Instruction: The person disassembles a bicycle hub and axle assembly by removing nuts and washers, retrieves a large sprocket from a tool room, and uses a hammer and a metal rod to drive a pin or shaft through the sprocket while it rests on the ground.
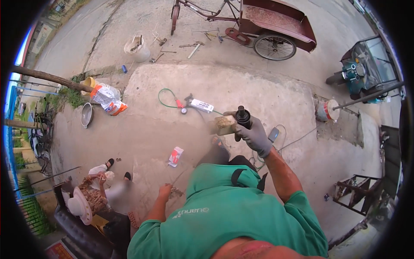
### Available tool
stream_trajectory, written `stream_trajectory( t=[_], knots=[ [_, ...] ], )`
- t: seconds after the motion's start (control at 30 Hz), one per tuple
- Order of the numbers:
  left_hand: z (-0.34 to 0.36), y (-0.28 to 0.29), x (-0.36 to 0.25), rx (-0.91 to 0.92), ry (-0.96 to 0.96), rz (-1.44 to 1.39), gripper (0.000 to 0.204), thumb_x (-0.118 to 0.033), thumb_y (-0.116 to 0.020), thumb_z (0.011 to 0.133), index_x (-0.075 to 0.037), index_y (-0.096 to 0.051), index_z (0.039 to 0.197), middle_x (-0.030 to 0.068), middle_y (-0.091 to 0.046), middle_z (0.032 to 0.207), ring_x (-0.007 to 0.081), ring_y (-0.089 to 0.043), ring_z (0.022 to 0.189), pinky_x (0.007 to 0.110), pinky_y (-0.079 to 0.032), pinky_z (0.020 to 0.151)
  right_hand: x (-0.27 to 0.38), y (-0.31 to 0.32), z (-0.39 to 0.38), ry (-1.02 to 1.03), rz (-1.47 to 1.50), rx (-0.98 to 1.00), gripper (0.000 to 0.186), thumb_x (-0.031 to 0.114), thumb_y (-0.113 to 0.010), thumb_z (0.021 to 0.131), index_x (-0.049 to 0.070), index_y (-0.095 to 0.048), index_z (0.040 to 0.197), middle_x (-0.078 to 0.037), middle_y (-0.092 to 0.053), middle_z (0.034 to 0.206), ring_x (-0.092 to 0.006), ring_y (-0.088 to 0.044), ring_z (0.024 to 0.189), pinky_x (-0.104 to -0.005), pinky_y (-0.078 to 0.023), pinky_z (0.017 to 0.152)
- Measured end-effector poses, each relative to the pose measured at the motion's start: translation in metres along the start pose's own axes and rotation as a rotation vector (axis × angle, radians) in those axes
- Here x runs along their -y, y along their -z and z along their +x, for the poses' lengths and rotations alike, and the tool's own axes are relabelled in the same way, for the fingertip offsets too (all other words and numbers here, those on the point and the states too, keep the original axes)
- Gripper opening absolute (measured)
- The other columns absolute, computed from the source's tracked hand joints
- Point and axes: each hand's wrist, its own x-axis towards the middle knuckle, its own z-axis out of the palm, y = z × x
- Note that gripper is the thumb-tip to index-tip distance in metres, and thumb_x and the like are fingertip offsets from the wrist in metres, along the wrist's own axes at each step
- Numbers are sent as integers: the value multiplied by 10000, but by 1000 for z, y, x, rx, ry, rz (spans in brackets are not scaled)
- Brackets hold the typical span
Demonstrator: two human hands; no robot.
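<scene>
My right hand (255, 136), in a grey glove, is closed around a black cylinder (243, 117) with a narrower knob on its top. At the glove's fingertips, touching or held with the cylinder, is a worn tan block (226, 124); its exact kind is unclear. My left hand (165, 191) is bare and low beside my green shirt, its fingers curled. A thin dark line runs up from it, too faint to name. On the concrete ahead lies a white-bodied pump (201, 105) with a green hose and a gauge. A red-and-white packet (175, 156) lies nearer my left hand.
A maroon cargo tricycle (276, 21) stands at the far side, with hammers (195, 50) and other tools near it. A white bucket (137, 49) is far left. A seated person (97, 190) is at left. A cable (299, 139) crosses the ground at right.
</scene>
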Motion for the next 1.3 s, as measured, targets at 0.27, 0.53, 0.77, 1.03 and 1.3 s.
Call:
stream_trajectory(
  t=[0.27, 0.53, 0.77, 1.03, 1.3],
  knots=[
    [33, -74, -251, -10, -350, -27, 375, -225, -666, 982, 50, -709, 1234, 121, -744, 1098, 182, -677, 969, 324, -531, 860, 27, 70, 120, -104, -58, -126, 442, 320, -661, 1025, 49, -660, 1374, -7, -665, 789, -55, -538, 614, -230, -423, 550],
    [97, -138, -284, -62, -170, -229, 375, -220, -690, 954, 45, -714, 1219, 122, -744, 1076, 195, -695, 962, 337, -545, 845, 28, 181, 272, -86, 64, -77, 497, 488, -495, 1100, 14, -641, 1060, -46, -620, 723, -157, -632, 667, -304, -516, 657],
    [109, -239, -313, -233, 68, 80, 372, -237, -687, 920, 45, -740, 1157, 127, -756, 1035, 220, -705, 910, 377, -564, 778, 32, 306, 432, -201, 80, 7, 427, 450, -546, 1081, 37, -627, 1153, -29, -620, 739, -114, -584, 655, -276, -469, 610],
    [114, -324, -504, -240, -99, -61, 367, -258, -683, 930, 21, -761, 1156, 147, -768, 1089, 234, -704, 978, 368, -543, 877, 80, 363, 581, -363, 25, 161, 496, 510, -520, 1079, 35, -626, 1175, -67, -650, 723, -140, -633, 594, -278, -490, 530],
    [192, -346, -608, -172, -6, -187, 367, -275, -685, 976, -7, -731, 1222, 105, -754, 1082, 209, -690, 973, 342, -539, 873, 75, 371, 719, -481, 455, 192, 450, 469, -506, 1091, 93, -613, 1314, -92, -715, 1108, -204, -654, 833, -384, -551, 723]
  ],
)
